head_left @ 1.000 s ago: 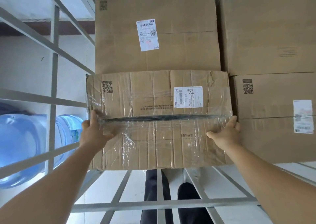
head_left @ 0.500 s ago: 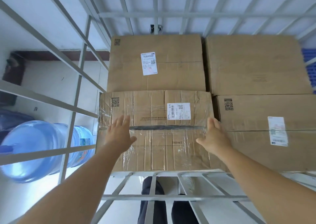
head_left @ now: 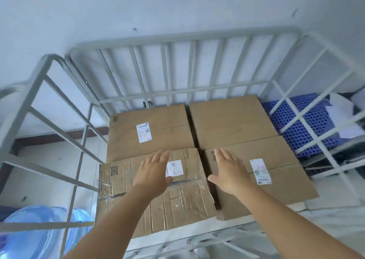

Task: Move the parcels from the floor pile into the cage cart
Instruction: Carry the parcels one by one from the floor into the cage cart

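Several brown cardboard parcels lie flat inside the grey cage cart [head_left: 183, 41]. The near-left one is a crumpled, tape-wrapped parcel [head_left: 177, 205] with a white label. My left hand [head_left: 153, 171] hovers over its top, fingers spread, holding nothing. My right hand [head_left: 228, 171] is open above the near-right parcel [head_left: 280, 171], which also carries a label. Behind them lie the far-left parcel [head_left: 167, 130] with a label and the plain far-right parcel [head_left: 231, 118].
The cart's barred sides [head_left: 59, 108] rise at left, back and right. A blue water jug [head_left: 39, 235] stands outside the left bars. A blue perforated pallet [head_left: 304, 124] with white papers lies outside the right bars. A white wall is behind.
Both hands have let go of the tape-wrapped parcel's edges and lifted over the box tops. The view has pulled back and tilted up, showing the cart's back rail.
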Tool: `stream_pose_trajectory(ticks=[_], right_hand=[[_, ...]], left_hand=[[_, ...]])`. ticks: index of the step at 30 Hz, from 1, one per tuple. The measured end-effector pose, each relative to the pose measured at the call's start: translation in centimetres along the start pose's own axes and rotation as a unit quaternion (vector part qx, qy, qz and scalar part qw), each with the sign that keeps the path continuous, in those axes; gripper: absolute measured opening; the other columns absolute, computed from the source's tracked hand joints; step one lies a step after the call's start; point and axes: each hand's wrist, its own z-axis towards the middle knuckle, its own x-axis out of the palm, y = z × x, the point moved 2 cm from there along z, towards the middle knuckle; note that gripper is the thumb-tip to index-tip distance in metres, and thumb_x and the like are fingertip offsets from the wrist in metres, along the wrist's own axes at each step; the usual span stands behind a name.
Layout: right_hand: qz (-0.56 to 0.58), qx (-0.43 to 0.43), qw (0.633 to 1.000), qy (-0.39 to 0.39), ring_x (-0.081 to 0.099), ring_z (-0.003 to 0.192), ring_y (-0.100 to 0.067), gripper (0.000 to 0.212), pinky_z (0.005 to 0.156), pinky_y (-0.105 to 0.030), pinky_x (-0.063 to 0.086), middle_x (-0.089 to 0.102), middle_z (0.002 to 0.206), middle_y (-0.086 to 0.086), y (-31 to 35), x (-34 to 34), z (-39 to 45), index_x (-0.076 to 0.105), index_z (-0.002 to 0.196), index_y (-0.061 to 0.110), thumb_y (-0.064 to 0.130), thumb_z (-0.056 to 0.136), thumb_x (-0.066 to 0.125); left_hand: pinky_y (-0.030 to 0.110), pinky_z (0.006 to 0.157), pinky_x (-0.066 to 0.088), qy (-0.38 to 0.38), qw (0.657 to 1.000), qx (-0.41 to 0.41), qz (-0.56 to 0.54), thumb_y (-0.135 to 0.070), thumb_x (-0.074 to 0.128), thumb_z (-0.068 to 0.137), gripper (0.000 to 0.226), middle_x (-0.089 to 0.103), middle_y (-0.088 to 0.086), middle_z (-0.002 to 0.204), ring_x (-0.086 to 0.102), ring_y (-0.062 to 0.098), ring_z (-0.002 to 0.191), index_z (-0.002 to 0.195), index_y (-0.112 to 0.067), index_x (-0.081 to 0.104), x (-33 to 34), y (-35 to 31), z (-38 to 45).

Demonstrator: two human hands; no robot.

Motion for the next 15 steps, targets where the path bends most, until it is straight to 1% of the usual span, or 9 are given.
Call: stream_pose_trajectory(ticks=[5, 8, 11, 15], right_hand=[[0.017, 0.062, 0.996, -0.063, 0.014, 0.148, -0.024, 0.088, 0.119, -0.038, 0.017, 0.013, 0.162, -0.004, -1.9, -4.2, -5.8, 0.007, 0.155, 0.014, 0.048, 0.092, 0.058], [0.03, 0.109, 0.989, -0.095, 0.016, 0.147, -0.023, 0.089, 0.118, -0.037, 0.018, 0.014, 0.162, -0.004, -3.0, -5.9, -10.0, 0.007, 0.155, 0.014, 0.049, 0.091, 0.058], [0.052, 0.162, 0.978, -0.124, 0.013, 0.149, -0.022, 0.091, 0.119, -0.039, 0.015, 0.01, 0.164, -0.003, -4.3, -6.9, -14.4, 0.005, 0.156, 0.016, 0.05, 0.091, 0.058], [0.063, 0.231, 0.955, -0.173, 0.016, 0.148, -0.022, 0.09, 0.119, -0.039, 0.016, 0.018, 0.161, -0.003, -6.0, -7.4, -20.6, 0.01, 0.155, 0.014, 0.051, 0.09, 0.059]], left_hand=[[0.035, 0.116, 0.018, -0.004, 0.996, 0.089, 0.017, -0.04, 0.058, 0.091, 0.077, 0.021, -0.002, 0.158, 0.02, 0.021, 0.145, 0.153, -0.024, 0.016, -4.4, -5.3, -1.4], [0.036, 0.117, 0.018, -0.006, 0.989, 0.142, 0.035, -0.04, 0.056, 0.093, 0.078, 0.021, -0.001, 0.158, 0.019, 0.022, 0.146, 0.154, -0.022, 0.012, -6.5, -8.6, -2.5], [0.037, 0.118, 0.016, -0.01, 0.979, 0.2, 0.045, -0.041, 0.054, 0.094, 0.079, 0.019, -0.001, 0.159, 0.018, 0.022, 0.146, 0.155, -0.022, 0.009, -8.0, -12.2, -4.0], [0.039, 0.118, 0.018, -0.017, 0.957, 0.283, 0.052, -0.042, 0.054, 0.093, 0.079, 0.022, 0.0, 0.159, 0.023, 0.022, 0.144, 0.155, -0.023, 0.008, -9.1, -17.4, -6.9]])
